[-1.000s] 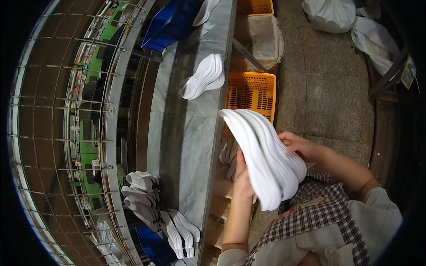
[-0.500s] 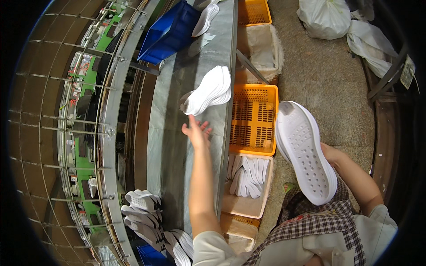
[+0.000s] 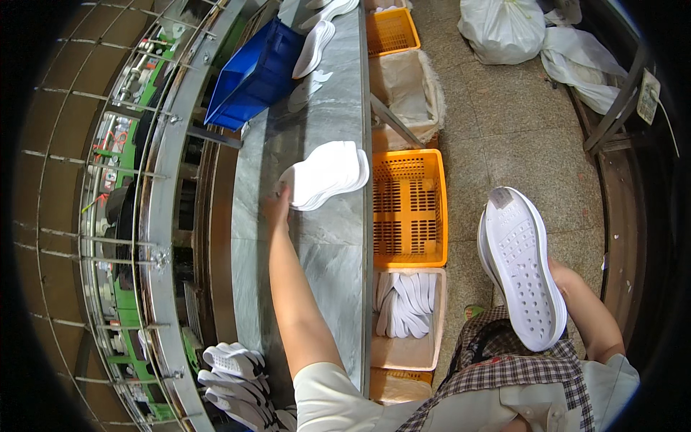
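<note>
A small stack of white shoe soles (image 3: 327,173) lies on the grey bench (image 3: 317,277). My left hand (image 3: 277,205) is at the stack's left end, its thumb against the edge and its other fingers partly hidden. On the right, above the floor, my right hand (image 3: 560,277) grips a pair of white shoe soles (image 3: 527,277) by their outer edge. The front sole shows rows of small holes and a greyish patch at its far end. Most of the right fingers are hidden behind the soles.
A blue bin (image 3: 252,75) and more white soles (image 3: 314,49) are at the bench's far end. Beside the bench stand an orange crate (image 3: 441,209) and a box of white soles (image 3: 407,306). Wire mesh (image 3: 86,237) runs along the left. White bags (image 3: 504,29) lie far right.
My left hand has moved from just short of the stack to its left end and closed on it. The soles in my right hand have shifted right and slightly down in view.
</note>
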### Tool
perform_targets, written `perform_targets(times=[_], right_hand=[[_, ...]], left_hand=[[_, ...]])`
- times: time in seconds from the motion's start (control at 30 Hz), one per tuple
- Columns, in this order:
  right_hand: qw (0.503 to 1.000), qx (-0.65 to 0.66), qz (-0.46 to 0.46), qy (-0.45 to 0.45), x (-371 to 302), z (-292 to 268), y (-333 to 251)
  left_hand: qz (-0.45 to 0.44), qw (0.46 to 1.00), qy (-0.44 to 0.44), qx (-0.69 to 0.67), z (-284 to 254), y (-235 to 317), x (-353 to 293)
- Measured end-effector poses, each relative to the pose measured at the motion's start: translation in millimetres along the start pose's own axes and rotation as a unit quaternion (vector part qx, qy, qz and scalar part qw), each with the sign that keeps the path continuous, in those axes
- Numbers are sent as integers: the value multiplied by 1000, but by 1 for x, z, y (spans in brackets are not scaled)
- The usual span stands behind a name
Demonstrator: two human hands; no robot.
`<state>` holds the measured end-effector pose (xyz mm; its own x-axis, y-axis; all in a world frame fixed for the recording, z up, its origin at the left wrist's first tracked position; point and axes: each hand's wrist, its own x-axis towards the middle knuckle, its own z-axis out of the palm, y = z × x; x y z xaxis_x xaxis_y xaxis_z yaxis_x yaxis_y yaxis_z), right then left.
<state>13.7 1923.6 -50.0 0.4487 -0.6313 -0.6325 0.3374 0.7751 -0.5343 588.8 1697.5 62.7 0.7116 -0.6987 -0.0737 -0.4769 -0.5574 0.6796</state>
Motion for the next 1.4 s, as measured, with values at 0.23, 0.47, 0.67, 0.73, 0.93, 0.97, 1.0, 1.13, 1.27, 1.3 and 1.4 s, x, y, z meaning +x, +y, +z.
perform_targets(times=[0.23,0.47,0.67,0.73,0.93,0.97,1.0,1.13,1.27,1.3,1.4], right_hand=[[988,47,-62,-132,-1,-3,12],[958,-79,-5,-275,17,4,-37],[885,-186,178,-389,64,27,-82],[822,-290,213,-442,81,33,-89],[653,-424,339,-528,110,38,-82],[622,-441,357,-540,113,39,-77],[589,-457,374,-552,116,41,-71],[450,-512,429,-593,117,51,-25],[304,-567,483,-594,93,70,35],[272,-574,497,-591,84,76,50],[130,-568,457,-672,53,94,89]], left_hand=[[-132,915,-114,-364,9,-26,0],[-23,848,-188,-495,-62,-11,-148],[-62,815,-203,-539,-36,4,-337],[-67,785,-173,-592,-5,10,-384],[-68,902,32,-425,37,-9,-503],[-29,940,29,-339,31,-16,-515],[-14,970,24,-243,21,-23,-532],[-73,949,-191,-239,-29,-40,-593],[-27,884,-430,-181,-48,-57,-634],[-24,877,-430,-215,-45,-62,-650],[-86,849,-387,-349,-21,-78,-717]])
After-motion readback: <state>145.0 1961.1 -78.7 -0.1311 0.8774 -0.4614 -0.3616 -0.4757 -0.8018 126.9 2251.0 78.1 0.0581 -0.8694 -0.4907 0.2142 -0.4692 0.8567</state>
